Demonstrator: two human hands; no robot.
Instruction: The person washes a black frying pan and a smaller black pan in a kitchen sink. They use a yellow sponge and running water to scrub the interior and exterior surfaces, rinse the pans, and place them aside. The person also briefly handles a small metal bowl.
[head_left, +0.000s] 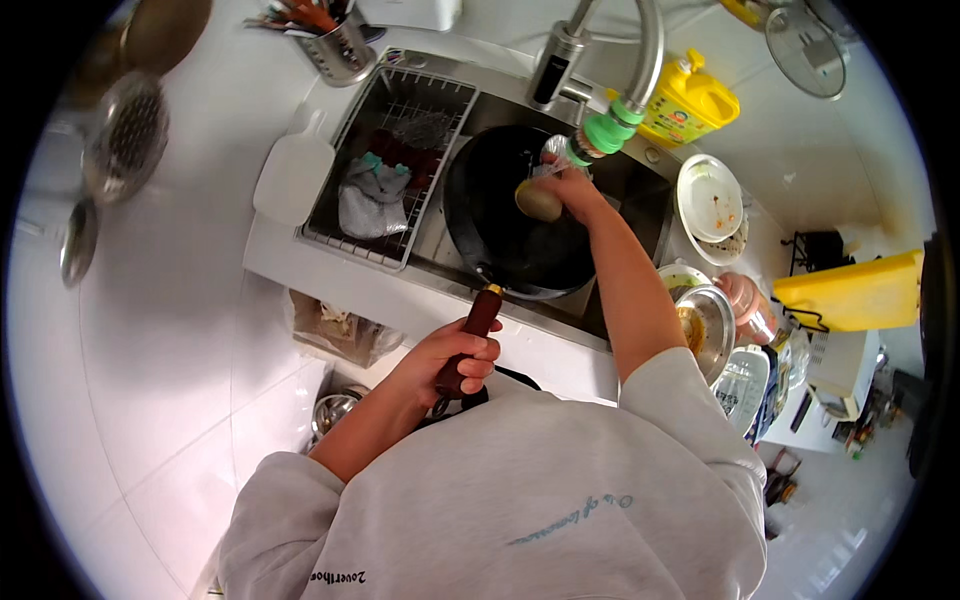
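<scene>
A black wok (495, 202) rests over the steel sink (652, 217), tilted slightly, with its wooden handle (480, 319) pointing toward me. My left hand (469, 356) is closed around that handle. Over the wok's inside, near its right side, my right hand (566, 187) grips a rounded brownish-yellow scrubber or sponge (538, 201); its exact kind is unclear. Something shiny and clear, perhaps plastic or water, shows beside my fingers. Just above this hand hangs the green-tipped spout (604, 135) of the faucet (559, 64).
Left of the wok, a wire rack (405, 259) holds grey cloths. A white cutting board (294, 176) lies beside it. Dirty plates (709, 199) and a steel bowl (709, 330) stand at right. Behind the sink are a yellow detergent jug (690, 101) and a steel utensil holder (341, 52).
</scene>
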